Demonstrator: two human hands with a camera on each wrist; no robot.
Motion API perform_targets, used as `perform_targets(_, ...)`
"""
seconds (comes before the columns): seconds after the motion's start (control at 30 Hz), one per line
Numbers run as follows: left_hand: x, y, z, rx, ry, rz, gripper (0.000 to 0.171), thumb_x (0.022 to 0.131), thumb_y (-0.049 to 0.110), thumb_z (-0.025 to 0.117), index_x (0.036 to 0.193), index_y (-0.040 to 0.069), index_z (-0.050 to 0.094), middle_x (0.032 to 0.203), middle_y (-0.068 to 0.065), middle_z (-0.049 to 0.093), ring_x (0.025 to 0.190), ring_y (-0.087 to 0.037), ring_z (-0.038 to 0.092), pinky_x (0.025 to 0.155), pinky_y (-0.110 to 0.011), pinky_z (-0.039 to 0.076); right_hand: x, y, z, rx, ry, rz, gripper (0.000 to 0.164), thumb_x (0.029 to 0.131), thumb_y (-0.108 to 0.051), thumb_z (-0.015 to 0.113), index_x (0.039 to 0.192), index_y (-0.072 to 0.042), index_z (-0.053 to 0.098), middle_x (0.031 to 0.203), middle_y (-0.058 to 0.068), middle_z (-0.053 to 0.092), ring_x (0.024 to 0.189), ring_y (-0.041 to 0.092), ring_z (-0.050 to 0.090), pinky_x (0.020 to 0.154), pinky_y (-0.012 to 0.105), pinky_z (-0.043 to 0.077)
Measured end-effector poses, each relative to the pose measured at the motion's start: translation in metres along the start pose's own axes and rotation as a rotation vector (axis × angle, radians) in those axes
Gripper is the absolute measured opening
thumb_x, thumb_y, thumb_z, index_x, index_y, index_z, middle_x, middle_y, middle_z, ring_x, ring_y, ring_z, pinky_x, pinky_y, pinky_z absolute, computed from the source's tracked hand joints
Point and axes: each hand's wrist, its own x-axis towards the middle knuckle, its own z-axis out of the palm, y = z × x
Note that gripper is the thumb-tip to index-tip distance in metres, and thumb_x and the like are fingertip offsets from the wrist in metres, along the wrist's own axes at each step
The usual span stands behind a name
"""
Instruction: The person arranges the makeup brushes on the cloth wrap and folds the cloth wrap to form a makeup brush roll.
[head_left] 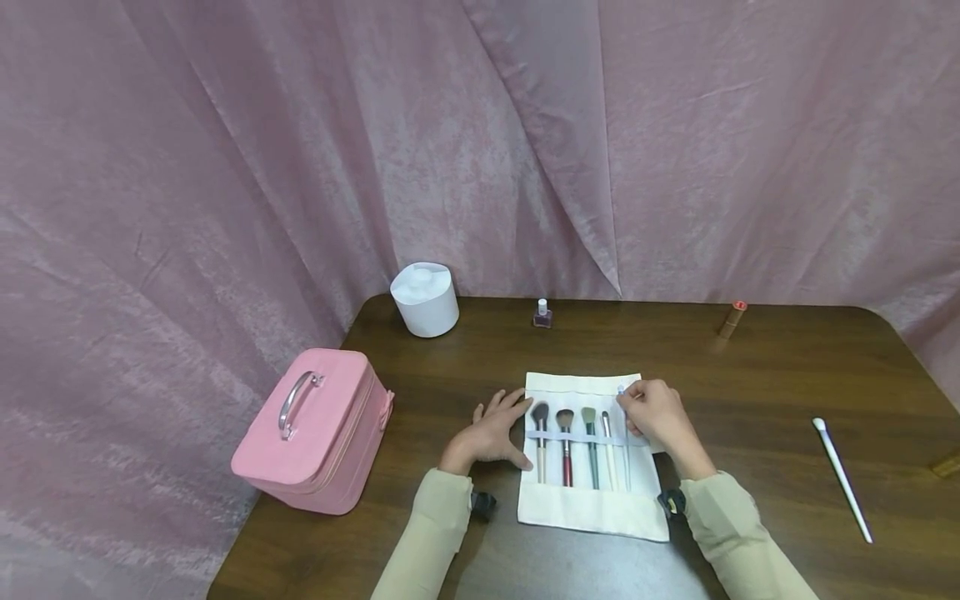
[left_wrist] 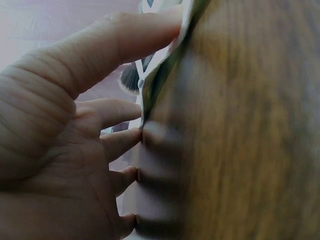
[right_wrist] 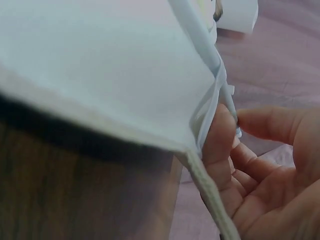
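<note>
White fabric brush roll [head_left: 592, 508] is lying unfolded on the dark brown wooden table [head_left: 757, 400], in front of the person, whose pale beige sleeves [head_left: 423, 533] are reaching in from the near side. The left hand [head_left: 491, 429] is spreading its fingers along the roll's left edge, thumb and fingertips touching the cloth without clasping it. The right hand [head_left: 660, 414] is pinching a slim pale-blue stick-shaped tool [head_left: 627, 467] between thumb and index finger near its upper end; as the right wrist view is showing, this tool is passing under the pale elastic band [head_left: 553, 436] of the roll. Left of it, four brushes are lying side by side beneath the same band: one with a pale handle [head_left: 542, 462], one red [head_left: 567, 471], one green [head_left: 594, 467] and one white [head_left: 611, 462]. Well to the right, a loose white brush [head_left: 843, 483] is lying slantwise; on the left, a pink box-shaped case [head_left: 337, 450] is standing closed. Farther back, a white tissue roll [head_left: 431, 315], a small dark nail-polish bottle [head_left: 542, 318] and a gold lipstick tube [head_left: 731, 322] are standing before a pink velvety curtain [head_left: 300, 167].
</note>
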Motion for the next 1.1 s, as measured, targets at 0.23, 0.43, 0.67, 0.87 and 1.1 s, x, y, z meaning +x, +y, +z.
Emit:
perform_targets(0.23,0.0,0.0,-0.001,0.001,0.004,-0.006,0.103,0.074,0.024,0.092,0.159,0.015,0.035,0.168,-0.004,0.019,0.154,-0.033,0.007,0.118,-0.063,0.007,-0.002,0.0,-0.001,-0.058,-0.002,-0.032,0.017,0.094,-0.009,0.065,0.081,0.001,0.072,0.057,0.003,0.058,0.052,0.015,0.053,0.052,0.03,0.043)
perform_targets(0.43,0.0,0.0,-0.001,0.002,0.002,-0.007,0.103,0.074,0.023,0.092,0.159,0.014,0.035,0.168,-0.004,0.019,0.154,-0.033,0.006,0.118,-0.063,0.007,-0.006,0.001,0.0,-0.071,-0.03,0.007,0.015,0.091,-0.006,0.068,0.078,-0.001,0.072,0.056,0.002,0.057,0.051,0.014,0.052,0.049,0.028,0.042)
perform_targets(0.67,-0.001,0.002,-0.001,0.0,0.002,-0.003,0.102,0.074,0.022,0.092,0.159,0.014,0.035,0.167,-0.004,0.019,0.154,-0.034,0.006,0.118,-0.063,0.007,-0.012,0.002,0.001,-0.134,-0.045,-0.003,0.014,0.089,-0.007,0.066,0.078,-0.002,0.073,0.061,0.003,0.056,0.058,0.018,0.052,0.05,0.029,0.042)
perform_targets(0.87,0.0,0.0,0.0,-0.007,0.004,0.005,0.103,0.074,0.022,0.092,0.159,0.013,0.035,0.168,-0.005,0.018,0.154,-0.034,0.005,0.118,-0.063,0.007,-0.013,0.003,0.002,-0.189,-0.053,-0.053,0.011,0.086,-0.004,0.07,0.077,0.001,0.076,0.076,0.009,0.068,0.066,0.021,0.054,0.054,0.031,0.043)
perform_targets(1.1,0.0,0.001,0.0,-0.01,-0.003,-0.008,0.103,0.075,0.022,0.092,0.159,0.015,0.034,0.168,-0.003,0.018,0.154,-0.032,0.005,0.118,-0.062,0.005,-0.017,0.002,0.002,-0.21,-0.068,-0.043,0.01,0.085,-0.004,0.073,0.079,0.003,0.077,0.082,0.015,0.072,0.071,0.023,0.058,0.058,0.032,0.046)
